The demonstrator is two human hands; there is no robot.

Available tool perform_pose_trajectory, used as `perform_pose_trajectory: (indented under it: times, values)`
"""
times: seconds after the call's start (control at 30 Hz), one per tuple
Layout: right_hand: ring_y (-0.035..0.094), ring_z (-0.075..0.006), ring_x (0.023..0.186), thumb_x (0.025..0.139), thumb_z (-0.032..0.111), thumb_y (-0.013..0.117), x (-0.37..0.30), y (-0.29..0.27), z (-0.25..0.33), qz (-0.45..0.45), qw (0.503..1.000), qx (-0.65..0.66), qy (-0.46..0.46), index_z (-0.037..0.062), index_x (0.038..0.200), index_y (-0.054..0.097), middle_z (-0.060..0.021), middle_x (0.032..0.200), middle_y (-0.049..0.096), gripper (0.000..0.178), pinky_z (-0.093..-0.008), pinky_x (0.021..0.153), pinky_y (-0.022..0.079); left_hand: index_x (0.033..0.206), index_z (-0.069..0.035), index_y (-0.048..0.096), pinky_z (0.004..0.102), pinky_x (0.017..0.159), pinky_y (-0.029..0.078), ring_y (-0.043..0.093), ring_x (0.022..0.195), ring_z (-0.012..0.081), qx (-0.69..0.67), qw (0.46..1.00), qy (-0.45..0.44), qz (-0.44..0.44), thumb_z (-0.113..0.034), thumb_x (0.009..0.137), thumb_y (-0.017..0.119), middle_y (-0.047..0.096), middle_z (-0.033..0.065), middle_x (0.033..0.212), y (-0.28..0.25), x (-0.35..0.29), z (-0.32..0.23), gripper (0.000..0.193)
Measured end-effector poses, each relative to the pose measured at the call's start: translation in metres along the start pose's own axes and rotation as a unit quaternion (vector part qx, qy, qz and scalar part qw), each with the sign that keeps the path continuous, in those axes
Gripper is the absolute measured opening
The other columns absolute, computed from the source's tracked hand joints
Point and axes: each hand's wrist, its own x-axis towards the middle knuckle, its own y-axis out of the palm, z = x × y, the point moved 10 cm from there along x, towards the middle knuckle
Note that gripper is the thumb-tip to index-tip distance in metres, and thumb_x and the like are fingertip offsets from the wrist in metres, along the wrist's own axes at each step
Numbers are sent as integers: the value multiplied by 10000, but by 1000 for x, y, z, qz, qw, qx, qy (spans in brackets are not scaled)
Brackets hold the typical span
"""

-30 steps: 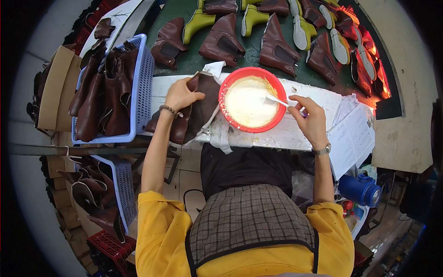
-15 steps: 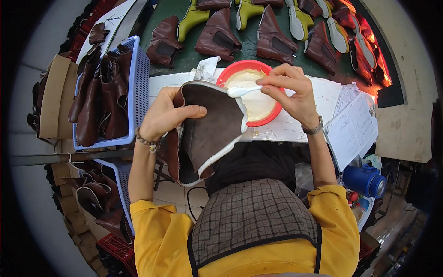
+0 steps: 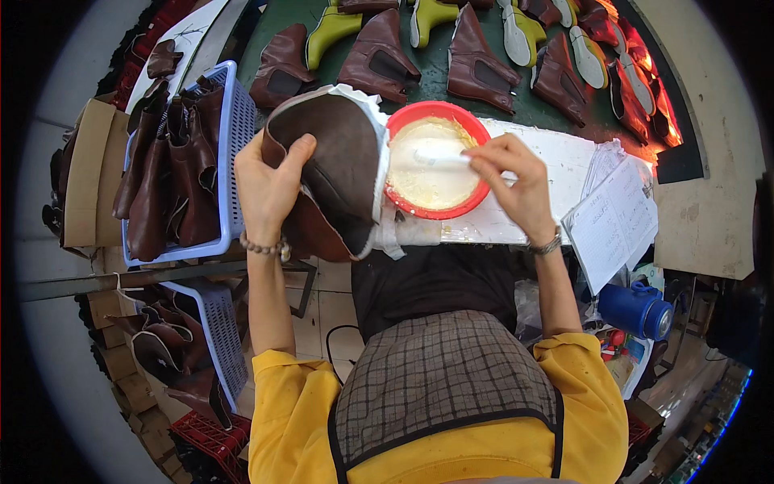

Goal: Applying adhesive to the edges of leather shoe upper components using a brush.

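My left hand (image 3: 268, 192) grips a brown leather boot upper (image 3: 340, 153) by its side, thumb lying on the inner face. A white coating runs along the edge of the upper that faces the bowl. My right hand (image 3: 520, 184) pinches the handle of a small white brush (image 3: 456, 160). The brush head is over or in the cream-coloured paste (image 3: 431, 189) in a red bowl (image 3: 483, 192); I cannot tell how deep. The bowl stands on a white board (image 3: 556, 157), just right of the upper.
Brown boot uppers (image 3: 476, 68) and yellow-green boot forms (image 3: 332, 36) line the dark green table beyond. To the left, a blue basket (image 3: 234, 153) holds more uppers, with another basket (image 3: 218, 331) below. An open notebook (image 3: 617, 218) and a blue flask (image 3: 637, 310) are at the right.
The upper has moved left and away from me, turning slightly. The brush has left its edge and shifted right, over the bowl's paste.
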Motion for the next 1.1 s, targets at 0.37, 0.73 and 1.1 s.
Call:
perform_pose_trajectory:
  times: [0.37,0.73,1.1]
  values:
    - [679,-231,858,839,190,748,1,2,-38,80,923,-375,31,121,917,779,-26,878,661,108,-389,683,533,1648,-142,-18,525,1105,410,433,1400,420,258,946,123,152,-386,573,985,299,257,1602,12,-18,76,1491]
    - [688,-243,726,871,203,758,-7,-20,-45,17,954,-286,94,109,956,791,-46,855,689,132,-361,624,517,1497,-117,440,442,1025,508,558,1277,411,334,919,202,59,67,668,746,541,209,1418,-12,-48,81,903]
    - [633,-97,729,854,63,802,4,12,3,15,998,8,59,21,980,788,-50,862,700,134,-228,621,477,1396,-30,522,444,1041,495,607,1234,437,220,917,334,-3,68,669,764,572,270,1398,12,-97,-14,772]
